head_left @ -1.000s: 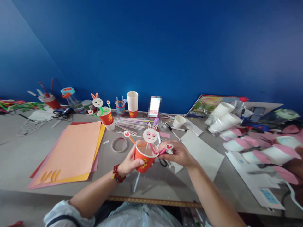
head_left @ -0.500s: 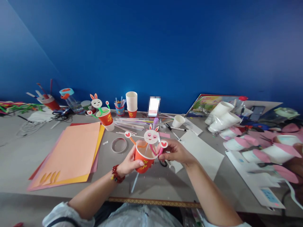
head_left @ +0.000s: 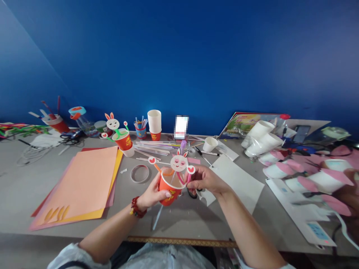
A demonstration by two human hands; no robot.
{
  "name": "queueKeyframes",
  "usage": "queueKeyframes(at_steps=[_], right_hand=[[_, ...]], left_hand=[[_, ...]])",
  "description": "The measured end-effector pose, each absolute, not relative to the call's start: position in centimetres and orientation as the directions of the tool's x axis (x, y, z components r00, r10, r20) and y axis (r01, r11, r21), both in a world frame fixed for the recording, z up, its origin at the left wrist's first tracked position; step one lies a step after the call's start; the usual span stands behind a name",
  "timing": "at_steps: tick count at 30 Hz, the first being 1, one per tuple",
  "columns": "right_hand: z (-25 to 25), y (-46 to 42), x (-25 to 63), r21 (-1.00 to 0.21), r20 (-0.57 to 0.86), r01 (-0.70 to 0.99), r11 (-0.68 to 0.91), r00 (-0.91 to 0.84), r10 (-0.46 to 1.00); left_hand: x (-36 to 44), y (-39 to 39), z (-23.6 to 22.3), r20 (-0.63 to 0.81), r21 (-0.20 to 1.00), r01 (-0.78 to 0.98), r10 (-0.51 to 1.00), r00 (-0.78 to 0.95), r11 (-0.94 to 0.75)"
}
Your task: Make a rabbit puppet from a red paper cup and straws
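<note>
My left hand (head_left: 153, 192) is wrapped round an orange-red paper cup (head_left: 170, 191), held above the front of the table. A white paper rabbit head (head_left: 178, 163) with pink cheeks stands over the cup's mouth on a straw (head_left: 157, 218) that also pokes out below. From the rim rise an orange pipe cleaner (head_left: 158, 167) and a pink pipe cleaner (head_left: 189, 178), each tipped with a white disc bearing a red heart. My right hand (head_left: 206, 180) pinches the pink pipe cleaner at the cup's right side. Its far fingers are partly hidden.
Coloured paper sheets (head_left: 81, 183) lie left, with a tape roll (head_left: 139, 174) beside them. Behind stand a finished-looking rabbit cup (head_left: 122, 140), loose straws (head_left: 155, 147) and stacked white cups (head_left: 154, 120). At right are white paper (head_left: 238, 179), scissors (head_left: 192, 193) and a power strip (head_left: 297, 213).
The view has shifted slightly. Both hands keep their hold on the cup and the pink pipe cleaner, whose heart disc has moved a little left and looks slightly tilted.
</note>
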State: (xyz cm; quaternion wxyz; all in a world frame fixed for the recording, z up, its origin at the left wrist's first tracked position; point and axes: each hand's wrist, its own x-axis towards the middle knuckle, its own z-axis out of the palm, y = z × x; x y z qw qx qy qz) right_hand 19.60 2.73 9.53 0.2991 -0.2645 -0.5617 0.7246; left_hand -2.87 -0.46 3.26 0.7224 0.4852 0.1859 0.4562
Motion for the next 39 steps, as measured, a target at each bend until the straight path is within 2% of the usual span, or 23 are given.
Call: queueKeyframes(at_steps=[5,7,11,14,16,20,25,35,39], right_hand=[[9.4,2.7,19.7,-0.973,-0.082,-0.088,-0.215,-0.736,0.672],[9.0,2.6,19.6,-0.976,-0.04,-0.129,-0.176,-0.685,0.727],[7.5,1.9,18.4,-0.974,0.103,-0.227,-0.001,-0.446,0.889],[6.3,1.5,17.1,-0.97,0.209,-0.194,0.146,-0.361,0.909],[5.6,1.4,16.4,-0.963,0.253,-0.174,0.204,-0.34,0.906],[4.5,1.7,15.7,-0.943,0.289,-0.246,0.224,-0.274,0.917],[3.0,2.1,16.1,-0.935,0.282,-0.277,0.223,-0.194,0.94],[3.0,1.8,16.7,-0.938,0.257,-0.295,0.181,-0.241,0.936],[3.3,1.5,16.6,-0.928,0.301,-0.303,0.219,-0.259,0.918]], left_hand=[[-3.0,-0.5,3.2,0.172,0.866,-0.476,0.805,0.568,0.151],[-3.0,-0.5,2.8,0.178,0.855,-0.497,0.819,0.546,0.146],[-2.4,-0.3,1.8,0.175,0.858,-0.512,0.915,0.364,0.04],[-1.9,-0.2,1.3,0.189,0.878,-0.473,0.961,0.2,-0.074],[-1.7,-0.2,1.2,0.209,0.892,-0.437,0.964,0.164,-0.119],[-1.5,0.0,1.7,0.262,0.89,-0.407,0.961,0.09,-0.205],[-1.9,0.8,3.1,0.24,0.82,-0.486,0.952,-0.189,-0.303],[-2.2,0.8,4.2,0.212,0.869,-0.426,0.967,-0.139,-0.251],[-2.5,0.9,4.5,0.255,0.88,-0.394,0.964,-0.082,-0.266]])
